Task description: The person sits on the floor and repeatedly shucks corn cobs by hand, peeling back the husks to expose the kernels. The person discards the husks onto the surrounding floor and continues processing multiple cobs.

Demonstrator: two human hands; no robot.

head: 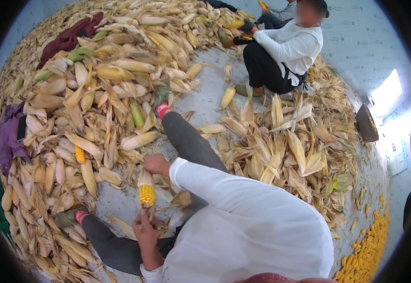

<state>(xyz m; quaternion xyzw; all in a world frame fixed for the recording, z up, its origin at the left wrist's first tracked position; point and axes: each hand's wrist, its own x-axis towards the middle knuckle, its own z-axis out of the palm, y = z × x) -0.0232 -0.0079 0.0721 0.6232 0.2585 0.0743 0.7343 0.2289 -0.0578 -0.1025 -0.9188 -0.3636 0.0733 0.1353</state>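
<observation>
A partly husked ear of corn (146, 195) lies between my two hands, its yellow kernels bare along the middle. Pale husk (144, 178) still wraps the end where my right hand (157, 165) grips it. At the other end, my left hand (146, 228) has its fingers closed around the tip and some torn husk. My stretched-out legs, in dark trousers (191, 138), lie on either side of the ear. Loose husk (124, 226) rests on the floor beside my left hand.
Unhusked ears (120, 74) are heaped ahead, with a purple cloth (9, 134), a phone (21, 128) and a maroon cloth (67, 42) on them. Stripped husks (279, 148) pile to my right. Husked cobs (364, 244) lie behind. A co-worker (283, 49) sits nearby holding corn.
</observation>
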